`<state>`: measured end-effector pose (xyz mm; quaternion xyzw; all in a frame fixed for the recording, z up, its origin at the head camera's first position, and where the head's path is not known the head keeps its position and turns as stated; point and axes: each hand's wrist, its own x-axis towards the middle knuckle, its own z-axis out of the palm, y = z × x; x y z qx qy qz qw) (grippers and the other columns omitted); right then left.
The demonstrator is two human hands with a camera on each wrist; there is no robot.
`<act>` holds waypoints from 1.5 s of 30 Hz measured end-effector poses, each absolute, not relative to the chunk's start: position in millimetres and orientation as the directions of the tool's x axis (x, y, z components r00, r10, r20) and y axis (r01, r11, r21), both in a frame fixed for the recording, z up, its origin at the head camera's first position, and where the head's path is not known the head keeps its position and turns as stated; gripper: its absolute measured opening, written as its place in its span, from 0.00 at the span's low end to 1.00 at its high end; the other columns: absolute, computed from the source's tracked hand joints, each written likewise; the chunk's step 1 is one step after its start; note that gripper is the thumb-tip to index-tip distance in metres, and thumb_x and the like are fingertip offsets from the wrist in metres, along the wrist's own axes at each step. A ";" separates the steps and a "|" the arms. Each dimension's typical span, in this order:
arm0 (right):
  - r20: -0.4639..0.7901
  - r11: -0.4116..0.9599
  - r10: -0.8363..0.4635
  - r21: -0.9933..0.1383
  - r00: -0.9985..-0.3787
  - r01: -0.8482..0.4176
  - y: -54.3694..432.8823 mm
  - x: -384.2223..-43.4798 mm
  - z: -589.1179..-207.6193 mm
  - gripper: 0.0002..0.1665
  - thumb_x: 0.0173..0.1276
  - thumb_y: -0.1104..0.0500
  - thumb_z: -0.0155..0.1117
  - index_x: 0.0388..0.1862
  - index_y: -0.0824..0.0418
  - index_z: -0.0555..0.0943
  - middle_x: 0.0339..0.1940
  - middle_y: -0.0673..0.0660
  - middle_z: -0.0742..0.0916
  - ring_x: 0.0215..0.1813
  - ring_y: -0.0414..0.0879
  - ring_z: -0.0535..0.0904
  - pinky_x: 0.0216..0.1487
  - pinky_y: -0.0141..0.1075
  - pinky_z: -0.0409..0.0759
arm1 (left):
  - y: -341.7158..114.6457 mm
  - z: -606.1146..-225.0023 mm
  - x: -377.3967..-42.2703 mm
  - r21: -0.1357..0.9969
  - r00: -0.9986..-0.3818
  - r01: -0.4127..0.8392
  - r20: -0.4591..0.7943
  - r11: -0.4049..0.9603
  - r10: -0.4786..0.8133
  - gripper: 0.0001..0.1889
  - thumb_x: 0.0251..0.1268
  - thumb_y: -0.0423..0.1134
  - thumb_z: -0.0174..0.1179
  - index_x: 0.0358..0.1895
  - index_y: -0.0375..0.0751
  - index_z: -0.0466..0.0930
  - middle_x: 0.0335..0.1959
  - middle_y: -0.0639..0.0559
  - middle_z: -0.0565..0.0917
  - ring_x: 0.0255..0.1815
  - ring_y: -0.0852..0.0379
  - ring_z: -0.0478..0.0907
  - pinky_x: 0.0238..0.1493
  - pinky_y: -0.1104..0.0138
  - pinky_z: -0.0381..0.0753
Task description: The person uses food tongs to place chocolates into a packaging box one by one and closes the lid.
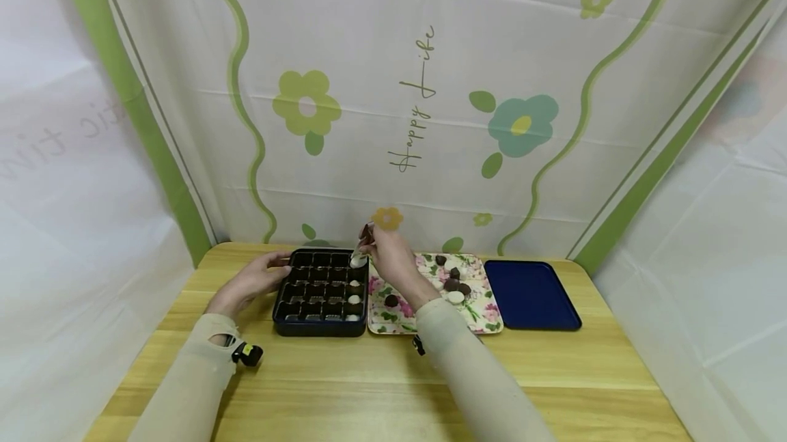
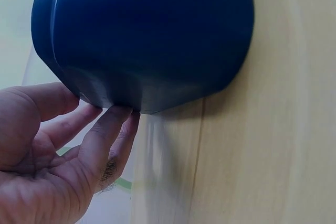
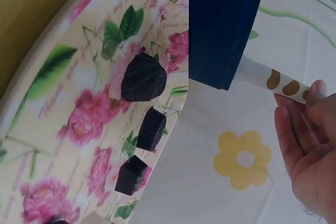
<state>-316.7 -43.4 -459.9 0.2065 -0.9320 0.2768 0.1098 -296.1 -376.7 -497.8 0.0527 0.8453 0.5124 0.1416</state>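
Right hand (image 1: 393,259) pinching a spotted utensil (image 3: 291,87) over a dark box (image 1: 320,330), left hand (image 1: 257,279) with fingers apart, touching the box's side, floral tray (image 1: 399,327) beneath the right wrist

Long, cream fabric left sleeve (image 1: 187,387), oval opening (image 1: 219,339) near its cuff; boxy black left wrist unit (image 1: 249,355) bearing a small yellow label (image 1: 248,348); long, cream fabric right sleeve (image 1: 473,374); black right wrist unit (image 1: 419,345), partly hidden.
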 end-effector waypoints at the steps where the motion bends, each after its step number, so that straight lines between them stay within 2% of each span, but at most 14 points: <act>1: 0.317 0.757 -0.325 -0.477 -0.891 -0.446 -43.2 -316.7 -460.1 0.10 0.89 0.52 0.70 0.60 0.55 0.88 0.53 0.54 0.98 0.53 0.51 0.97 0.52 0.44 0.98 | -376.9 -497.8 -296.1 0.881 -0.954 -0.056 -0.186 0.469 0.235 0.33 0.99 0.35 0.50 0.95 0.25 0.54 0.87 0.17 0.65 0.86 0.20 0.73 0.83 0.37 0.85; 5: 0.281 0.723 -0.317 -0.546 -0.906 -0.423 -38.3 -314.2 -458.0 0.10 0.91 0.52 0.68 0.60 0.54 0.88 0.54 0.56 0.98 0.52 0.51 0.97 0.49 0.44 0.97 | -377.2 -497.8 -295.5 0.881 -0.952 -0.060 -0.192 0.470 0.240 0.33 1.00 0.35 0.49 0.95 0.25 0.53 0.90 0.17 0.63 0.87 0.20 0.72 0.84 0.38 0.85; 9: 0.255 0.667 -0.297 -0.635 -0.920 -0.391 -25.9 -311.5 -452.4 0.10 0.93 0.53 0.66 0.62 0.55 0.87 0.58 0.58 0.97 0.55 0.53 0.97 0.51 0.46 0.97 | -377.8 -498.6 -297.0 0.879 -0.951 -0.055 -0.191 0.474 0.244 0.33 1.00 0.35 0.49 0.95 0.25 0.53 0.91 0.16 0.61 0.88 0.19 0.71 0.83 0.38 0.85; 16: 0.255 0.636 -0.260 -0.680 -0.931 -0.364 5.5 -311.1 -448.4 0.11 0.93 0.54 0.66 0.65 0.56 0.85 0.62 0.59 0.95 0.59 0.56 0.97 0.56 0.47 0.98 | -378.5 -497.1 -296.9 0.879 -0.951 -0.040 -0.179 0.474 0.251 0.33 1.00 0.35 0.48 0.94 0.23 0.52 0.90 0.14 0.61 0.87 0.17 0.71 0.83 0.36 0.85; 24: 0.198 0.689 -0.197 -0.669 -0.960 -0.280 36.1 -311.3 -457.9 0.08 0.93 0.53 0.68 0.61 0.52 0.85 0.59 0.55 0.95 0.49 0.50 0.95 0.43 0.43 0.94 | -377.7 -495.9 -295.5 0.879 -0.951 -0.035 -0.175 0.475 0.253 0.33 1.00 0.34 0.49 0.94 0.22 0.53 0.89 0.15 0.62 0.87 0.17 0.71 0.84 0.35 0.84; 32: 0.174 0.719 -0.227 -0.633 -0.958 -0.286 45.7 -314.4 -473.4 0.06 0.92 0.53 0.70 0.58 0.51 0.84 0.57 0.55 0.96 0.49 0.48 0.95 0.44 0.42 0.94 | -376.6 -493.2 -294.1 0.873 -0.953 -0.021 -0.165 0.487 0.256 0.33 1.00 0.34 0.49 0.93 0.21 0.53 0.88 0.15 0.64 0.87 0.17 0.71 0.83 0.35 0.84; 39: 0.166 0.740 -0.249 -0.603 -0.954 -0.299 43.4 -316.8 -482.3 0.06 0.92 0.54 0.69 0.58 0.53 0.84 0.57 0.58 0.96 0.52 0.53 0.97 0.40 0.41 0.93 | -376.5 -493.4 -293.9 0.874 -0.952 -0.019 -0.164 0.486 0.257 0.33 1.00 0.34 0.48 0.94 0.22 0.53 0.89 0.14 0.63 0.87 0.16 0.70 0.83 0.34 0.84; 45: 0.160 0.785 -0.250 -0.543 -0.955 -0.296 40.0 -318.5 -483.7 0.08 0.91 0.54 0.70 0.56 0.56 0.84 0.51 0.59 0.97 0.43 0.48 0.95 0.35 0.39 0.89 | -377.0 -494.9 -294.8 0.865 -0.952 -0.020 -0.170 0.502 0.254 0.33 1.00 0.35 0.49 0.94 0.23 0.53 0.90 0.15 0.62 0.87 0.17 0.70 0.83 0.35 0.84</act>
